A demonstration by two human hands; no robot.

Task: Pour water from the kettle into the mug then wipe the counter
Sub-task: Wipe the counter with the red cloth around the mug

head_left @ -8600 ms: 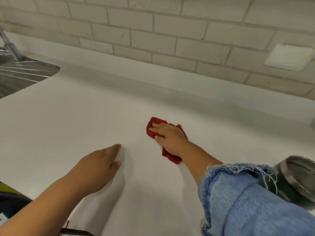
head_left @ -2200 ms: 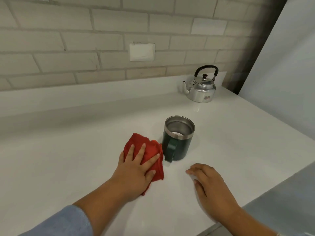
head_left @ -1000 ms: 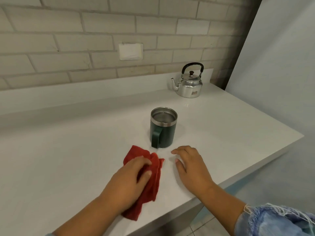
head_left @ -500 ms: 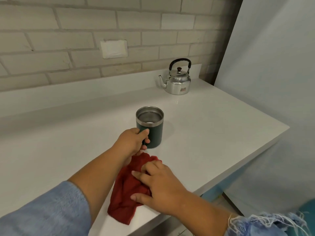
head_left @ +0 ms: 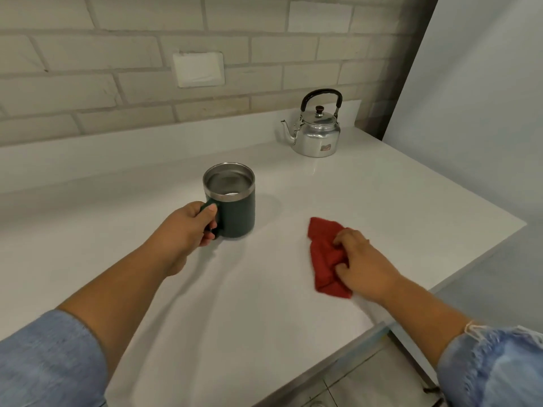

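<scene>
A dark green mug (head_left: 235,207) with a steel rim stands upright on the white counter (head_left: 382,195), with water visible inside. My left hand (head_left: 188,230) is closed around its handle. To the right, a crumpled red cloth (head_left: 324,257) lies on the counter, and my right hand (head_left: 361,262) grips its right side, fingers curled into it. A shiny silver kettle (head_left: 318,133) with a black handle sits at the back right by the wall, spout pointing left, away from both hands.
A brick wall with a white cover plate (head_left: 198,69) runs behind the counter. The counter's right edge (head_left: 484,248) and front edge drop off to a tiled floor (head_left: 367,383). A pale wall (head_left: 484,98) stands on the right.
My right hand has slid the red cloth to the right, away from the mug. My left hand has closed fully on the mug's handle. The mug stays roughly where it was.
</scene>
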